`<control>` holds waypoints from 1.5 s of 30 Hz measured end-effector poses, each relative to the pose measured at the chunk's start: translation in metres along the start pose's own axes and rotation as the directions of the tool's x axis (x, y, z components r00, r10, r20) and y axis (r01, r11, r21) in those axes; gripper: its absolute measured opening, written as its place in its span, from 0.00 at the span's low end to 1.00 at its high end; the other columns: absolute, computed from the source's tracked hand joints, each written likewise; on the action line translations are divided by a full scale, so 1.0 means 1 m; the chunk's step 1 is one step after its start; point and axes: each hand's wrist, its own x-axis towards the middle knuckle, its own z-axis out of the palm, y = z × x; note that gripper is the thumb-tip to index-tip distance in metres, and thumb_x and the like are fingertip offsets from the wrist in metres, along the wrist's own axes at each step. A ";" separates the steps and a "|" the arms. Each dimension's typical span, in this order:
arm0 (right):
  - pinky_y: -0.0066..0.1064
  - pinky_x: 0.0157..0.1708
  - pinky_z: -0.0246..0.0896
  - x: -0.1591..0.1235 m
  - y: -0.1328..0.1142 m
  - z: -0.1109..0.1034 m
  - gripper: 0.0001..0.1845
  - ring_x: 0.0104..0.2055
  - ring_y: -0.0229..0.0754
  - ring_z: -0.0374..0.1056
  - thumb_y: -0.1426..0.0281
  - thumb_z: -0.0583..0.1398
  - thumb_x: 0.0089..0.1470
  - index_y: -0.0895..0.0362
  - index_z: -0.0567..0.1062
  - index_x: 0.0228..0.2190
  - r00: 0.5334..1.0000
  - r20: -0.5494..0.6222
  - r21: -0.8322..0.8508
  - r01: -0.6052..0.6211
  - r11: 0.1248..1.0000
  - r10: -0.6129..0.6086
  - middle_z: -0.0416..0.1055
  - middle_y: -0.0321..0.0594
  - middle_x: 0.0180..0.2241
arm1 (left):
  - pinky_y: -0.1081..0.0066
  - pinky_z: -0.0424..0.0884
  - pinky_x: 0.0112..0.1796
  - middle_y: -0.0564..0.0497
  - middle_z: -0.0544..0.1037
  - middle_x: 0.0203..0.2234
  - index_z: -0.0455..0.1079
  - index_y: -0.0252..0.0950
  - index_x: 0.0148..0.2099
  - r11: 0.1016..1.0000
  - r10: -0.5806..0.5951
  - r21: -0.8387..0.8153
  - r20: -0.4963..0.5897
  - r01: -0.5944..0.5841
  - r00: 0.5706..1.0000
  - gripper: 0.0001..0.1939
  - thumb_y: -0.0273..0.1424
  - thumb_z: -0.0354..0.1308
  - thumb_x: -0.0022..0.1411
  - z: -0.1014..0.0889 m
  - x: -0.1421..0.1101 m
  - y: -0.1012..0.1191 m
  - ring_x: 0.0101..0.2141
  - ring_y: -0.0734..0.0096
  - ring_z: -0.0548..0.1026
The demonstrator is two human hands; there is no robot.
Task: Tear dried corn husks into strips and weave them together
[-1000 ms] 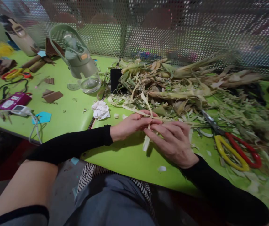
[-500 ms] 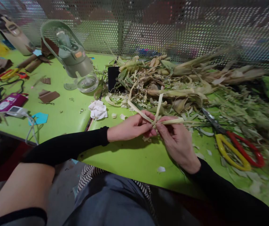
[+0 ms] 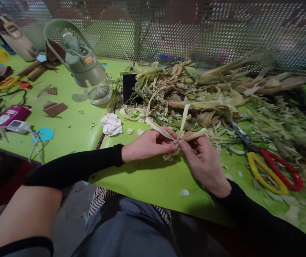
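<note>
Several pale corn husk strips (image 3: 184, 117) fan up and outward from one joint pinched between my fingertips. My left hand (image 3: 151, 143) grips the joint from the left, thumb and fingers pressed together. From the other side my right hand (image 3: 202, 160) pinches the same strips with thumb and forefinger. A crumpled bit of husk shows below the left fingertips. Just beyond both hands lies a heap of dried husks (image 3: 174, 85), whole and shredded. Scissors (image 3: 268, 171) with one yellow and one red handle rest to the right of my right hand, blades toward the heap.
A crumpled white tissue (image 3: 111, 124) lies left of the hands, with a clear bottle with a green lid (image 3: 85, 67) behind it. A black phone-like slab (image 3: 128, 88) touches the heap. Farther left are a purple device (image 3: 11, 115) and cables. A perforated metal screen (image 3: 110, 35) stands behind.
The husk strips have shifted slightly between my fingers, the right one now tilted higher and spread wider. More of the crumpled husk shows under my left fingertips. Both hands keep their pinch.
</note>
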 end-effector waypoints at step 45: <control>0.36 0.31 0.70 0.006 -0.006 -0.010 0.04 0.36 0.45 0.74 0.67 0.62 0.63 0.53 0.75 0.36 0.927 0.039 -0.414 0.356 0.838 -0.374 0.77 0.43 0.37 | 0.73 0.71 0.35 0.53 0.75 0.27 0.69 0.31 0.36 0.998 0.000 -0.068 -0.067 -0.004 0.998 0.09 0.32 0.62 0.65 0.000 0.003 -0.013 0.28 0.78 0.72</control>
